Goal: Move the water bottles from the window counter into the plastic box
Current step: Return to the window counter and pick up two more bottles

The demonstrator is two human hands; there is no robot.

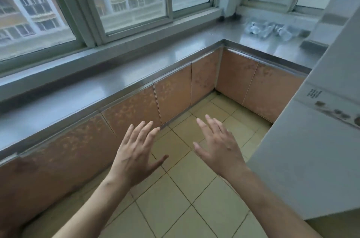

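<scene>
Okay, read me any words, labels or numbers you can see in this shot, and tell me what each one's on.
Nothing can be read.
Small dark lines of print on the white appliance: too blurred to read.
Clear water bottles on the steel counter: motion-blurred, no label legible.
Neither hand holds anything with text.

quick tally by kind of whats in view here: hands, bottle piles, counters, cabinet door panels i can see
hands: 2 (left hand, right hand), both open and empty
blurred pile of clear bottles: 1, bottle count unreadable
L-shaped steel counter: 1
plastic box: 0 in view
total: 4
</scene>
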